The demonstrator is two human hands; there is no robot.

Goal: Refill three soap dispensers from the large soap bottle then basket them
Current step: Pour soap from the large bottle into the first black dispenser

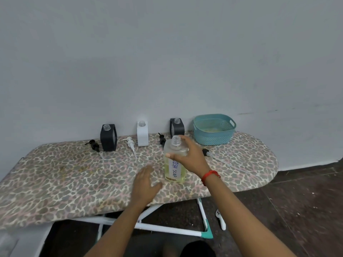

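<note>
Three times over, apparently still needing to pour, recap and basket. Seeing the dark dispenser (108, 137), white dispenser (143, 135) and second dark dispenser (177, 127) standing open by the wall, pumps (130, 145) lying beside them, basket (213, 129) holding no dispenser. Gripping the big bottle (174, 173) on the ironing board (55, 182) with the right hand (189, 156), thumb in front, fingers curled behind. Holding the left hand (146, 180) flat, fingers straight. Reading "DISH SOAP" on the bottle's label.

A single wide-angle view from the person's head looks forward and down over the ironing board (74, 175) toward the grey wall (167, 52) behind it. It sits close, within arm's reach of the board, roughly centred on the large soap bottle (174, 172); wall fills the upper half, dark floor (306, 201) shows at lower right
</note>
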